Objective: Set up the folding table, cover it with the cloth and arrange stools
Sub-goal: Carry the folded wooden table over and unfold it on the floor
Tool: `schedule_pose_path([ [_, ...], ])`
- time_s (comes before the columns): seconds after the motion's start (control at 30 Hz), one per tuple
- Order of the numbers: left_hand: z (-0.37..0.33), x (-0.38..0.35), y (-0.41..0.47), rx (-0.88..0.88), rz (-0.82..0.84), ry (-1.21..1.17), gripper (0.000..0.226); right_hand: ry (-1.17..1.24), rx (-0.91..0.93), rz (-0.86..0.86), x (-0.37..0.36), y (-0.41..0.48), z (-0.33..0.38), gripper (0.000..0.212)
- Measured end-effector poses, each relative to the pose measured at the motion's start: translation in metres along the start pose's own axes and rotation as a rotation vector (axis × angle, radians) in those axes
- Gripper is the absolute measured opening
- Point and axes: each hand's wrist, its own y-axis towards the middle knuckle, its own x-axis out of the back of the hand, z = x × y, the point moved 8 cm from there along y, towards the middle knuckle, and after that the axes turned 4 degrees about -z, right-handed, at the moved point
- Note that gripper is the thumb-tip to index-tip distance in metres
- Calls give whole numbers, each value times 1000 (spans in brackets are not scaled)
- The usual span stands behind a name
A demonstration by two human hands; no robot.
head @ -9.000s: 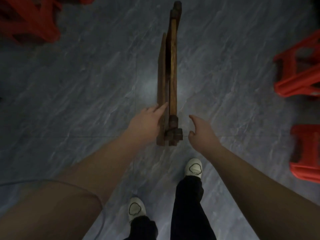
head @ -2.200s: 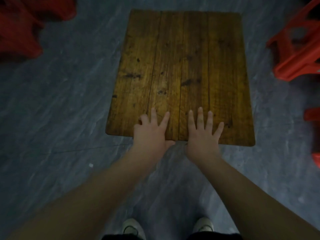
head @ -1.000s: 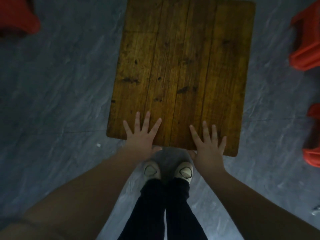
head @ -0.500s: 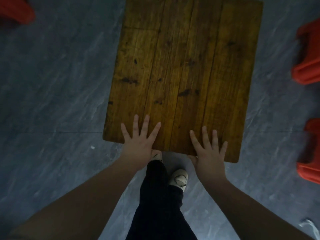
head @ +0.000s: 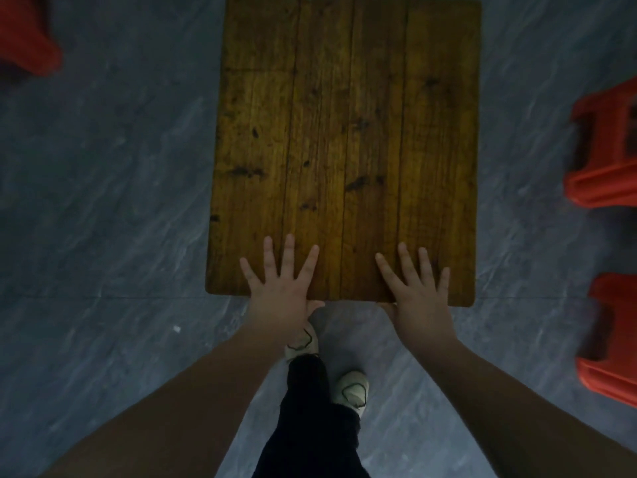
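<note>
The folding table stands unfolded, its brown plank top flat and seen from above. My left hand lies on the near edge, fingers spread on top and thumb hooked under the rim. My right hand holds the same edge further right in the same way. Two red plastic stools stand on the floor to the right of the table. Part of another red stool shows at the top left. No cloth is in view.
The floor is grey marbled tile, bare on the left of the table. My legs in dark trousers and white shoes stand just behind the table's near edge, between my arms.
The table was folded on edge nine seconds ago and now stands open. In the last second my hands stayed on the near edge, the table squared up, and my feet stepped back.
</note>
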Motion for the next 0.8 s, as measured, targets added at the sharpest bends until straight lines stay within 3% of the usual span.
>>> schedule_pose_path([
  [0.27, 14, 38, 54, 10, 27, 0, 99, -4, -15, 21, 26, 60, 1, 90],
  [0.6, 13, 72, 113, 28, 31, 4, 99, -10, 23, 40, 55, 122, -14, 78],
  [0.8, 7, 86, 142, 53, 23, -17, 100, -40, 48, 27, 66, 154, -31, 90],
])
